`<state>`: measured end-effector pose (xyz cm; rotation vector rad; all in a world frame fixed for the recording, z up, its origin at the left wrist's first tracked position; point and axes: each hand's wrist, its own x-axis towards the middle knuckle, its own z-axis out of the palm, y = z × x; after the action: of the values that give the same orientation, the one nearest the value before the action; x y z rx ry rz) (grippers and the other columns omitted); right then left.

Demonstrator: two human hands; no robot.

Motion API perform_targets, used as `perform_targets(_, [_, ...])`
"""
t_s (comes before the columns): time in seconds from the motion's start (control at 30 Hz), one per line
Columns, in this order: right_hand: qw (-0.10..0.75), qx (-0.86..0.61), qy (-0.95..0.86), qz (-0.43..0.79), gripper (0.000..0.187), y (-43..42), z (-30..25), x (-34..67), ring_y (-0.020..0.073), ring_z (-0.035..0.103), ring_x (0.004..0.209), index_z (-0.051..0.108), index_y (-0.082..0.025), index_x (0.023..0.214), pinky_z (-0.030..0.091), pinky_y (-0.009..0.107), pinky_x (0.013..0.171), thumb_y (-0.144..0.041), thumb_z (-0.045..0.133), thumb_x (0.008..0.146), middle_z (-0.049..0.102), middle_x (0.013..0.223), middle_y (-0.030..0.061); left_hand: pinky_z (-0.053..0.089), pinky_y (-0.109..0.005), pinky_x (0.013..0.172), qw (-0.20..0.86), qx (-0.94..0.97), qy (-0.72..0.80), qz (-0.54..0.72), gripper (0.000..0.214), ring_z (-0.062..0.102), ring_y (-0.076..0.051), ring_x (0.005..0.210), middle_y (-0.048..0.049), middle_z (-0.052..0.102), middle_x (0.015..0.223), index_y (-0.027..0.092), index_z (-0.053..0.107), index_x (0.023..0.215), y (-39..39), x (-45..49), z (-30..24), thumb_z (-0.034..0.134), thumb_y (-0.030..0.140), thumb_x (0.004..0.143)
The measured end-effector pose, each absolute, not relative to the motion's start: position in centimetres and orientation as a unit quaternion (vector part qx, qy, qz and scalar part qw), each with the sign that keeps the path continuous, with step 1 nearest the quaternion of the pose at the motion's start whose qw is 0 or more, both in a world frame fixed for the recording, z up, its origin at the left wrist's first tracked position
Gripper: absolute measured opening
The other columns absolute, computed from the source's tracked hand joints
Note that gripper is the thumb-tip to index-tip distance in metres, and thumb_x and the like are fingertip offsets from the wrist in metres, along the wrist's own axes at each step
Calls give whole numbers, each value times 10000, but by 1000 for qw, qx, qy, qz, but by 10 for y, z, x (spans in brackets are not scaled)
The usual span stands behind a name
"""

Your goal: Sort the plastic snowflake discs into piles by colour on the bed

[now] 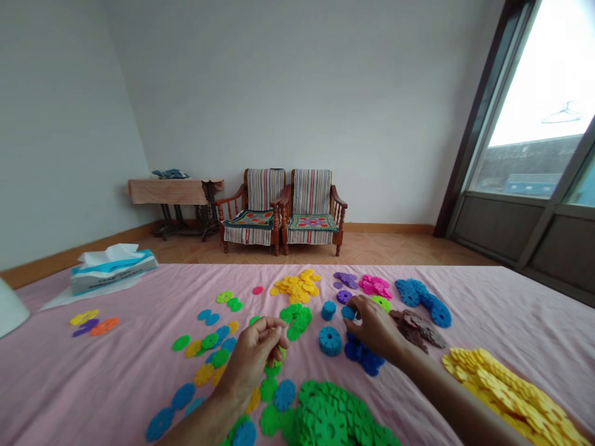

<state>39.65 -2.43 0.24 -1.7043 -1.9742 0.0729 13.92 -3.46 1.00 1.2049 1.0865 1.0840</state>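
My left hand (253,359) hovers over scattered plastic discs, its fingers pinched together on what looks like a green disc (281,353). My right hand (374,328) reaches forward and pinches a blue disc (348,313) by a small blue stack (328,310). A larger blue stack (330,341) lies between the hands. Dark blue discs (362,356) lie under the right wrist. A big green pile (332,415) sits near me.
On the pink cloth (511,310) lie sorted piles: yellow (297,286), purple (346,280), pink (374,286), blue (421,298), brown (416,328), and a large yellow heap (506,387). A tissue pack (111,267) is at left. Two chairs (283,210) stand behind.
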Motion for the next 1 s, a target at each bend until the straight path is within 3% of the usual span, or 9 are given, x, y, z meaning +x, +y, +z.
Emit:
perform_targets(0.37, [220,-620,-753,16,157,-10,-2,394,264,546,947,654,-151,841,362,387,823,-218,615,705,612,973,110,343,-185,446,556,496,464,479,282,506,-75,450,-3,637,589,132,602,822,-30,135,6,661,358,664])
perform_targets(0.53, [226,-616,-754,19,168,-11,-1,394,272,555,959,678,-165,834,365,406,832,-263,672,698,627,976,100,346,-185,452,554,502,464,475,267,504,-70,453,0,636,592,126,600,826,-26,133,3,645,344,678])
perform_targets(0.63, [239,-612,-754,29,229,-10,2,398,274,567,990,692,-173,927,389,407,842,-259,672,716,640,1022,103,352,-188,450,550,503,461,480,267,510,-74,456,4,635,593,125,604,837,-25,132,2,638,339,682])
perform_targets(0.8, [251,-589,-766,50,307,-5,9,399,201,631,912,659,-175,1107,441,333,830,-192,573,813,682,1041,95,355,-180,443,550,499,462,485,267,520,-74,456,9,634,588,124,606,834,-26,131,3,646,334,675])
perform_targets(1.0, [206,-580,-787,41,366,-4,12,384,268,629,974,647,-176,1150,377,414,902,-167,602,787,706,1040,110,346,-171,424,553,496,460,486,281,519,-72,436,9,636,568,125,612,813,-25,131,3,668,344,648])
